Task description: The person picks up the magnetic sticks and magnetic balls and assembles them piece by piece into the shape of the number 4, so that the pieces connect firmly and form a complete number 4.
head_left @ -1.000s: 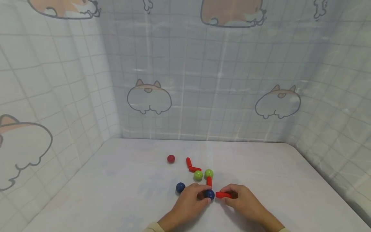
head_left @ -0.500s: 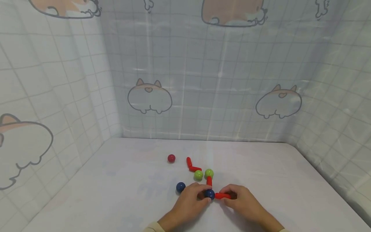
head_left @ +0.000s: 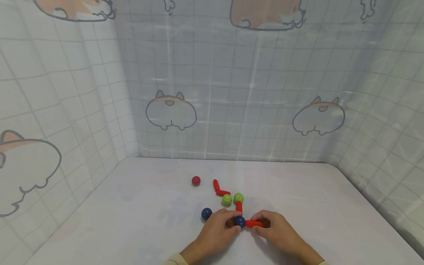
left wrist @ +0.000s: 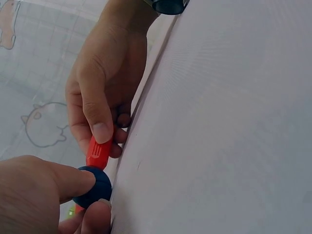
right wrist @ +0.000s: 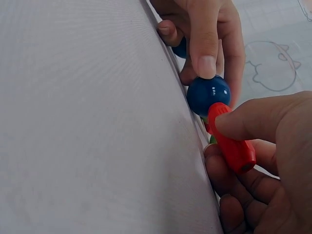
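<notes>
Between thumb and fingers, my left hand pinches a glossy blue ball low over the white table. My right hand pinches a short red rod, whose tip meets the ball's right side. Seen from the right wrist, the ribbed red rod lies under the thumb, its far end against the blue ball. Another red rod runs from the far side of this ball to a green ball. Left fingers hide part of the blue ball.
Just left of the left hand rests a second blue ball. Farther back are a loose green ball, a red rod angled against another red rod, and a red ball. Patterned curtains surround the table.
The right hand's red rod has moved slightly left, closing the small gap to the blue ball. The left hand and the other pieces stay in place.
</notes>
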`<action>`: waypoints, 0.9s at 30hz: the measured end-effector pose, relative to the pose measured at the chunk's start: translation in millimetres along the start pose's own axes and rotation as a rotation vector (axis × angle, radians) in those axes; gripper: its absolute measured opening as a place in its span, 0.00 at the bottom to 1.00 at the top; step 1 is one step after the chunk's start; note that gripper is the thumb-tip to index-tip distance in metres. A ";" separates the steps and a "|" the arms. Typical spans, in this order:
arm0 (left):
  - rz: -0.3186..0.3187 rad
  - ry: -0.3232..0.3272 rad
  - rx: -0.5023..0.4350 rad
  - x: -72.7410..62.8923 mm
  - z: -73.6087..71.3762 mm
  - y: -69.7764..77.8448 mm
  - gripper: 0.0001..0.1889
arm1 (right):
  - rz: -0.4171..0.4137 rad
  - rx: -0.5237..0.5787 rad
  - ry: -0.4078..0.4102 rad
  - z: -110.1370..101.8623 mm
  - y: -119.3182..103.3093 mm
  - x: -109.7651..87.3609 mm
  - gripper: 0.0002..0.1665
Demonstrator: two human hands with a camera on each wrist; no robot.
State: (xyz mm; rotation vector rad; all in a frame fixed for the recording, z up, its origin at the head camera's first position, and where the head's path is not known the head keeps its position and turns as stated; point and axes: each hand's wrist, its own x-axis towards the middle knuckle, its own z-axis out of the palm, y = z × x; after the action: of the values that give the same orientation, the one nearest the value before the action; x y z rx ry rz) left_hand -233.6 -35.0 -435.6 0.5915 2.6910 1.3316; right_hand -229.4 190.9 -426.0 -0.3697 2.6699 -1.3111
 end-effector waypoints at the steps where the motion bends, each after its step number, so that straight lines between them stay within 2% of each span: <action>1: -0.004 -0.002 -0.006 0.0 -0.1 0.3 0.21 | -0.004 -0.004 0.003 -0.1 0.4 -0.1 0.12; 6: -0.022 0.011 -0.036 -3.9 -3.2 3.8 0.19 | 0.002 -0.007 0.014 0.0 2.0 -0.4 0.12; 10: -0.002 0.064 -0.021 -6.0 -9.4 4.6 0.16 | -0.009 -0.006 0.021 1.7 2.9 -0.1 0.12; 14: 0.057 0.170 0.008 -4.2 -21.3 1.7 0.14 | -0.004 -0.004 0.020 3.2 1.8 0.5 0.12; 19: 0.144 0.391 0.031 -0.5 -41.3 -10.4 0.10 | 0.032 -0.011 0.014 2.7 -0.6 2.2 0.12; 22: 0.156 0.489 0.059 1.1 -51.7 -21.0 0.09 | 0.036 -0.018 0.014 2.8 -0.4 2.6 0.13; 24: 0.139 0.516 0.068 1.8 -56.8 -26.8 0.08 | 0.033 -0.022 0.015 3.0 0.5 2.5 0.13; 27: 0.115 0.507 0.070 2.3 -62.5 -32.9 0.08 | 0.027 -0.018 0.018 3.8 2.0 2.3 0.13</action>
State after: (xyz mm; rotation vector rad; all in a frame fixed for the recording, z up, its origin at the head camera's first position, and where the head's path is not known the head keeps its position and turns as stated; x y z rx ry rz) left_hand -260.7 -98.9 -422.3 0.4708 3.1519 1.6084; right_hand -231.1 188.5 -429.9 -0.3247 2.6932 -1.2901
